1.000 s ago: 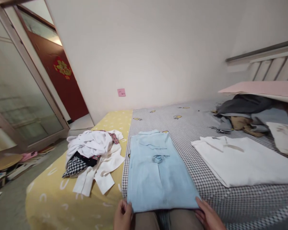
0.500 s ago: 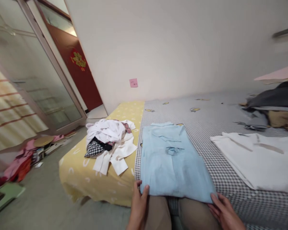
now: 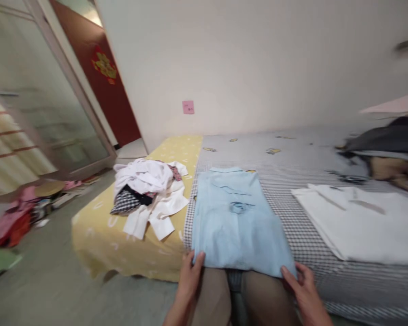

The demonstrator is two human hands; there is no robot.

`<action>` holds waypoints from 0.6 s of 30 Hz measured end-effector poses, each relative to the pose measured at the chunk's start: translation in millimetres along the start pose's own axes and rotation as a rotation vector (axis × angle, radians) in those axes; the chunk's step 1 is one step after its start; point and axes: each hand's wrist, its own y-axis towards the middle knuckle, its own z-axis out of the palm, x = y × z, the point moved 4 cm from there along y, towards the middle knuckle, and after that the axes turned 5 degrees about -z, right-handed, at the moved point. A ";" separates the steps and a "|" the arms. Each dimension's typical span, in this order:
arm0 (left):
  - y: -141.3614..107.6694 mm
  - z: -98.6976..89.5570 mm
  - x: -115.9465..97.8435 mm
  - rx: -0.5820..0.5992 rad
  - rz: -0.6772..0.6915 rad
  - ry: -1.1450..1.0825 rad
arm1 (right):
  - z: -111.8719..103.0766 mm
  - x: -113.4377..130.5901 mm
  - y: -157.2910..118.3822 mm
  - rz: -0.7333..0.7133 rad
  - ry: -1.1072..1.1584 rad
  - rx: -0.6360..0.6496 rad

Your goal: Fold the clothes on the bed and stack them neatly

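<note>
A folded light-blue shirt (image 3: 240,226) lies flat on a grey checked bedsheet (image 3: 275,158), its collar at the far end and a darker blue mark near its middle. My left hand (image 3: 189,283) sits at its near left corner, fingers apart and touching the edge. My right hand (image 3: 301,290) rests the same way at the near right corner. Neither hand visibly grips the cloth. My legs (image 3: 211,299) in beige trousers lie just below the shirt. To the right is a folded white garment (image 3: 357,226).
On a yellow sheet (image 3: 122,253) to the left lies a heap of white and checked clothes (image 3: 146,190). Dark clothes (image 3: 387,154) are piled at the far right. Clutter covers the floor (image 3: 17,222) beside a glass door (image 3: 51,99).
My view has swung left since a second ago, shifting the room rightward in the picture. The shirt stays folded in place, with both hands still at its near edge.
</note>
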 end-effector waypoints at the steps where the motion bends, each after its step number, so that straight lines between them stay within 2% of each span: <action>1: 0.5 0.7 -3.4 0.023 0.002 -0.010 | 2.5 4.0 -0.7 -0.028 -0.018 0.035; 4: 0.3 -0.5 -9.0 0.069 -0.018 -0.059 | 8.4 12.3 -1.9 -0.020 0.007 0.116; 11: -9.2 -8.9 1.7 0.157 -0.155 -0.157 | 10.3 7.9 -2.7 0.128 0.222 0.112; 15: -8.8 -10.7 8.4 0.172 -0.170 -0.125 | 10.8 2.5 -0.6 0.162 0.226 0.109; 18: -7.4 -10.7 8.5 0.111 -0.169 -0.107 | 7.2 -1.6 1.0 0.210 0.218 0.068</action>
